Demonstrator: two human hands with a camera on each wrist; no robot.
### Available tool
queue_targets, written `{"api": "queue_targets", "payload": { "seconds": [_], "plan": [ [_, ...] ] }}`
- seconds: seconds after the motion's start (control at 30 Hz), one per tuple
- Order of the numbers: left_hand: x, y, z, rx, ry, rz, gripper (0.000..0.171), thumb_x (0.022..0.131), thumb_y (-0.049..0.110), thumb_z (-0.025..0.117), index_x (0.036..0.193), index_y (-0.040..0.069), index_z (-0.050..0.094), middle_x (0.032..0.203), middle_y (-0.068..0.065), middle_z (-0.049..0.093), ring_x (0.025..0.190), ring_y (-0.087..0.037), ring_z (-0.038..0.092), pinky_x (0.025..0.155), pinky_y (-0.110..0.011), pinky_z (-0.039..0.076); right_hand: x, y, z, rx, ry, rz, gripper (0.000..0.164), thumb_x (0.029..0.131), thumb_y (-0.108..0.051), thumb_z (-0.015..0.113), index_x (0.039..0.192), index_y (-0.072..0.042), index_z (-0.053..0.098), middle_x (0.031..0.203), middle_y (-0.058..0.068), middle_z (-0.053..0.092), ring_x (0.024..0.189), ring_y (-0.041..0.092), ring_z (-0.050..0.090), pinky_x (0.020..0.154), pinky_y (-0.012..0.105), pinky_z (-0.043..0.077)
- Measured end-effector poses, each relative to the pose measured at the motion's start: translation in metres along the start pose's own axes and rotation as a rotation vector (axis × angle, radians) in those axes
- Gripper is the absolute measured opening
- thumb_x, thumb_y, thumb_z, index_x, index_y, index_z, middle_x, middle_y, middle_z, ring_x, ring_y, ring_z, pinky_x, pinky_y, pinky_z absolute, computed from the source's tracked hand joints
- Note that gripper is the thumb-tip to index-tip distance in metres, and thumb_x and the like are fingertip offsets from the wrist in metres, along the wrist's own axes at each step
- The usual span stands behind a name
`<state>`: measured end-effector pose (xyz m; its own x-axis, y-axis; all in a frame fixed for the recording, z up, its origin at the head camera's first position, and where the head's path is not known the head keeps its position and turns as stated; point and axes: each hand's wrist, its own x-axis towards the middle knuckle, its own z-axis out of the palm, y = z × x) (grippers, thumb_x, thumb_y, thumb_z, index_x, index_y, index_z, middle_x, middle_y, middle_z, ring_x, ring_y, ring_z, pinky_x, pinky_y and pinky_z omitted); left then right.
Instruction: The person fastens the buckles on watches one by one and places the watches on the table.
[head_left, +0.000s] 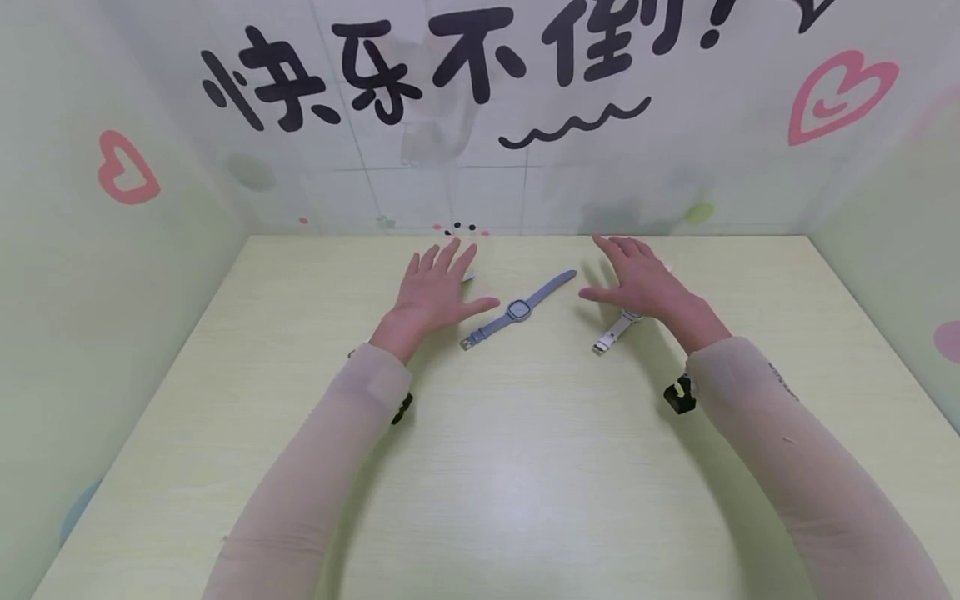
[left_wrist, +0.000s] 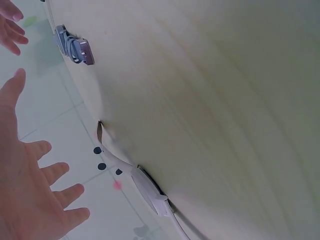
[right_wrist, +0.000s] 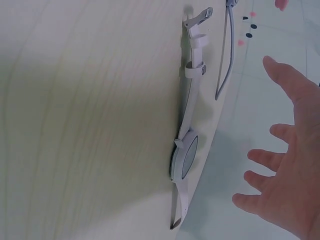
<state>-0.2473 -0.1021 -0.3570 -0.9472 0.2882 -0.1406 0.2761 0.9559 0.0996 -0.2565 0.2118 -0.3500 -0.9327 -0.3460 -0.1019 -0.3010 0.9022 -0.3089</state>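
My left hand (head_left: 435, 292) is spread above the table with its fingers straight, holding nothing. Beneath it lies a white wristwatch (left_wrist: 147, 187), mostly hidden by the hand in the head view. My right hand (head_left: 637, 279) hovers in the same way, thumb apart from the fingers, over a second white wristwatch (right_wrist: 185, 155). Only that watch's buckle end and part of its case show from the head. Between the hands a blue-grey wristwatch (head_left: 519, 310) lies stretched out diagonally, face up, its buckle toward the near left.
The pale wooden table (head_left: 510, 467) ends at a printed back wall (head_left: 480, 192) with black writing, and light side walls stand to the left and right. Dark wrist-camera parts (head_left: 680, 396) hang under the sleeves.
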Motion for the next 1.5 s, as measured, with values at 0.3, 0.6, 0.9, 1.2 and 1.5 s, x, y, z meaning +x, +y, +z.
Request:
{"api": "queue_targets", "payload": {
  "seconds": [0.3, 0.6, 0.9, 1.2, 1.5],
  "plan": [
    [0.0, 0.001, 0.001, -0.022, -0.009, 0.019, 0.096, 0.09, 0.076, 0.043, 0.162, 0.022, 0.008, 0.17, -0.008, 0.007, 0.156, -0.036, 0.011, 0.127, -0.054, 0.007, 0.001, -0.001, 0.002, 0.0, -0.003, 0.003, 0.088, 0.092, -0.047, 0.066, 0.158, -0.007, 0.023, 0.161, 0.026, 0.022, 0.149, 0.047, 0.018, 0.119, 0.065, 0.023],
    [0.003, 0.003, 0.003, -0.019, -0.011, 0.04, 0.094, 0.091, 0.073, 0.045, 0.161, 0.019, 0.012, 0.169, -0.01, 0.013, 0.155, -0.035, 0.016, 0.127, -0.049, 0.013, 0.006, -0.002, 0.006, -0.002, -0.012, -0.015, 0.086, 0.092, -0.043, 0.068, 0.157, -0.006, 0.026, 0.16, 0.026, 0.023, 0.148, 0.047, 0.02, 0.119, 0.064, 0.025],
    [0.005, 0.008, 0.004, -0.034, -0.011, 0.045, 0.093, 0.091, 0.071, 0.049, 0.161, 0.019, 0.016, 0.167, -0.01, 0.018, 0.154, -0.032, 0.02, 0.127, -0.047, 0.019, 0.007, -0.006, 0.006, -0.008, -0.017, -0.031, 0.084, 0.092, -0.04, 0.069, 0.156, -0.005, 0.028, 0.159, 0.025, 0.027, 0.146, 0.047, 0.024, 0.118, 0.062, 0.027],
    [0.008, 0.016, 0.002, -0.056, -0.018, 0.022, 0.089, 0.09, 0.068, 0.055, 0.159, 0.021, 0.023, 0.166, -0.007, 0.023, 0.152, -0.032, 0.025, 0.12, -0.05, 0.033, 0.011, -0.01, 0.009, -0.013, -0.028, -0.05, 0.078, 0.092, -0.036, 0.07, 0.153, -0.004, 0.033, 0.157, 0.025, 0.03, 0.145, 0.045, 0.028, 0.118, 0.06, 0.03],
    [0.009, 0.023, 0.004, -0.066, -0.051, 0.016, 0.085, 0.091, 0.066, 0.056, 0.158, 0.022, 0.028, 0.165, -0.005, 0.027, 0.15, -0.031, 0.03, 0.111, -0.05, 0.044, 0.014, -0.015, 0.009, -0.023, -0.026, -0.064, 0.074, 0.092, -0.032, 0.071, 0.151, -0.002, 0.037, 0.156, 0.025, 0.033, 0.144, 0.046, 0.03, 0.118, 0.058, 0.03]
  ]
}}
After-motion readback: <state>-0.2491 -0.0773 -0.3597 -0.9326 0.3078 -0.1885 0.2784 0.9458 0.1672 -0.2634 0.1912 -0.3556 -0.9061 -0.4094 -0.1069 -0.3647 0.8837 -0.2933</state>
